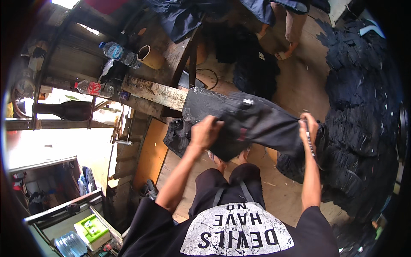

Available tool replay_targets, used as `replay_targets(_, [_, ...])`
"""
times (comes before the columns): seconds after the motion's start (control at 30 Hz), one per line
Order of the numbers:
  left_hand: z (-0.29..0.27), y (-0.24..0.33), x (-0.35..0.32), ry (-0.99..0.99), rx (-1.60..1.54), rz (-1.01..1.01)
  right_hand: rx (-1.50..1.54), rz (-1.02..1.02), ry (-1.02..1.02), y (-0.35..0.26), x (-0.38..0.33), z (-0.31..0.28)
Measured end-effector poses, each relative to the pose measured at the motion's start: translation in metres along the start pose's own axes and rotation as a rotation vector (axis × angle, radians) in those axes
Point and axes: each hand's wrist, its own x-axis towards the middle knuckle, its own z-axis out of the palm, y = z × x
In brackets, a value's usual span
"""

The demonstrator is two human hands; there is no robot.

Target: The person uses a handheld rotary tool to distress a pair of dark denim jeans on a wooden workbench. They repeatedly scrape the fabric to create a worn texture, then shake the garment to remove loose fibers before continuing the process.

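Observation:
A pair of black trousers or shorts [269, 122], partly smeared by motion, stretches between my two hands in front of me. It partly covers a dark, rounded board [201, 103] fixed to the end of a worn wooden beam [156, 93]. My left hand [205, 133] is closed on the garment's near left part, beside the board. The far right end of the cloth is gripped by my right hand [309, 126]. A thin dark strip with white marks [310, 144] lies along my right palm and wrist; whether it is held or worn I cannot tell.
Dark garments pile high along the right [355, 111]; another dark heap [257, 73] lies ahead. Plastic bottles [120, 53] and a tan cup [150, 57] stand at the upper left. Another person's bare foot [283, 55] shows near the top. Below the board lies more dark cloth [176, 136].

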Motion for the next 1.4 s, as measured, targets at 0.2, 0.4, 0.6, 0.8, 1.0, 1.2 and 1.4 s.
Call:
replay_targets(0.2, [0.142, 0.124, 0.019, 0.333, -0.29, -0.168, -0.217, -0.082, 0.45, 0.031, 0.097, -0.035])
replay_targets(0.4, [0.033, -0.029, 0.064, 0.334, 0.007, -0.123, 0.329, -0.166, -0.056, -0.108, 0.044, 0.075])
replay_targets(0.6, [-0.058, -0.075, 0.054, 0.1, -0.128, -0.279, 0.334, -0.245, -0.257, -0.175, -0.03, 0.18])
replay_targets(0.8, [-0.06, -0.063, 0.059, -0.27, -0.099, -0.422, 0.168, -0.137, -0.206, -0.158, -0.038, 0.178])
replay_targets(1.0, [-0.081, -0.106, 0.068, -0.554, -0.836, -0.382, 0.097, -0.144, -0.141, -0.189, -0.038, 0.187])
replay_targets(1.2, [-0.118, -0.163, 0.134, -0.438, -0.449, -0.043, 0.097, -0.143, -0.028, -0.248, -0.035, 0.254])
replay_targets(1.4, [-0.107, -0.176, 0.103, 0.347, 0.225, 0.074, 0.374, 0.015, 0.025, -0.266, -0.015, 0.289])
